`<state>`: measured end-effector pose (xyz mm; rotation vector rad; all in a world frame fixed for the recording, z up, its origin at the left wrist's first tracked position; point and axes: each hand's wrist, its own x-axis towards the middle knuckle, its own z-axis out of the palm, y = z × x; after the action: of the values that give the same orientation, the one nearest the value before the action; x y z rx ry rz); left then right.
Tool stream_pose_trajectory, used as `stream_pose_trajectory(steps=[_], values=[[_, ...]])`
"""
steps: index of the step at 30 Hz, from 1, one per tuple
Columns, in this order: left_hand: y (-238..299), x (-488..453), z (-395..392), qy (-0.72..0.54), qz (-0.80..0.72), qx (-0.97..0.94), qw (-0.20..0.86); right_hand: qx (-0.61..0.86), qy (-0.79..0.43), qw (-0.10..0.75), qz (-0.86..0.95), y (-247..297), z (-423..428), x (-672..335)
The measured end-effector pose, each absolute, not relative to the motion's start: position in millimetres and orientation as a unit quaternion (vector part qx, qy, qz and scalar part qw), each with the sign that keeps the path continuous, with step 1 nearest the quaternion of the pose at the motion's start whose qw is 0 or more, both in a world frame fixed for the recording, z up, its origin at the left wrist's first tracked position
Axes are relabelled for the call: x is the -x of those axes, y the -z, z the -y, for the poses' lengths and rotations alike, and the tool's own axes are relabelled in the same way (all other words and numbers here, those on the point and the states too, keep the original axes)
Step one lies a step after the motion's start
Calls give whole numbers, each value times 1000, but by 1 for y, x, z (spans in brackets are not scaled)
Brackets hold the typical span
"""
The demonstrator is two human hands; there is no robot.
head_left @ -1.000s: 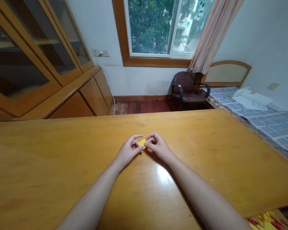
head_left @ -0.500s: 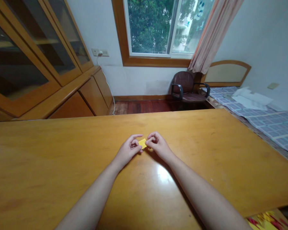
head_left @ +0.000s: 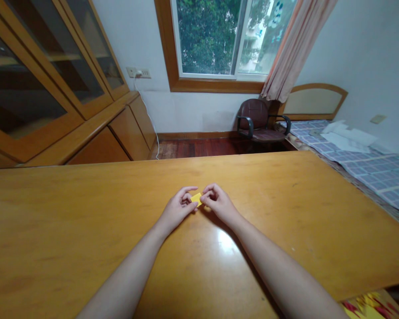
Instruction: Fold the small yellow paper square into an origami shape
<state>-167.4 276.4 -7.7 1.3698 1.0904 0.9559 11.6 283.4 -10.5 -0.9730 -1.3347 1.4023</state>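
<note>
A small yellow folded piece of paper (head_left: 196,198) is held just above the wooden table (head_left: 86,212), near its middle. My left hand (head_left: 178,208) pinches its left side with curled fingers. My right hand (head_left: 217,202) pinches its right side, thumb and forefinger pressed together on the paper. Most of the paper is hidden between the fingertips.
A glass-door cabinet (head_left: 46,84) stands at the left. Beyond the table's far edge are a dark armchair (head_left: 261,119), a window (head_left: 219,40) with a curtain, and a bed (head_left: 369,168) with white papers at the right. Something yellow and red (head_left: 372,306) shows at the bottom right.
Both hands stay on the paper; the fingers have shifted slightly and the paper has tilted a little. The arms have barely moved.
</note>
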Motion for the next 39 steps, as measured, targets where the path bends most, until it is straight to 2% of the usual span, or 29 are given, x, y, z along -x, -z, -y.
stream_pose_trajectory(steps=[8, 19, 33, 39], values=[[12, 167, -275, -406, -456, -587, 532, 370, -590, 450, 559, 18, -286, -12], [12, 166, -276, -411, -454, -584, 533, 385, -597, 473, 521, 14, -287, -13], [1, 166, -274, -476, -450, -521, 547, 404, -591, 483, 504, 11, -286, -13], [5, 163, -274, -445, -462, -548, 538, 402, -590, 479, 511, 11, -285, -13]])
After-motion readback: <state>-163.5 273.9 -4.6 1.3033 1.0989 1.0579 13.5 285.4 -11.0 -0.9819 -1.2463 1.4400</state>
